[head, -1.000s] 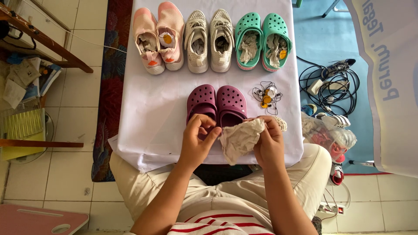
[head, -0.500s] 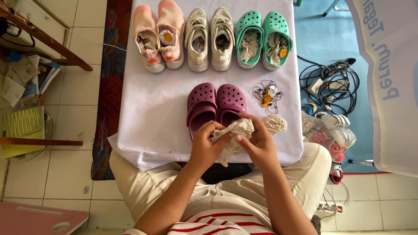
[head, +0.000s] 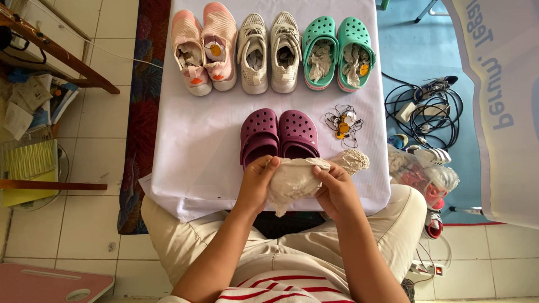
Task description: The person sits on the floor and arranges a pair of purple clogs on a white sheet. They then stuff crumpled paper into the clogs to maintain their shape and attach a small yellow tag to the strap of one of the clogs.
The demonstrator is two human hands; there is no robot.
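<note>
Nearest, at the near edge of the white table [head: 196,163], the left hand [head: 255,185] and the right hand [head: 336,188] both clench a ball of crumpled paper [head: 292,180], one on each side. Just right of it lies a second paper wad [head: 352,161]. Just beyond the hands sits a pair of maroon clogs [head: 279,136], with a small tangle of tags [head: 343,122] to their right. Farthest stand pink sneakers [head: 203,47], beige sneakers [head: 269,50] and green clogs [head: 338,50], all stuffed with paper.
</note>
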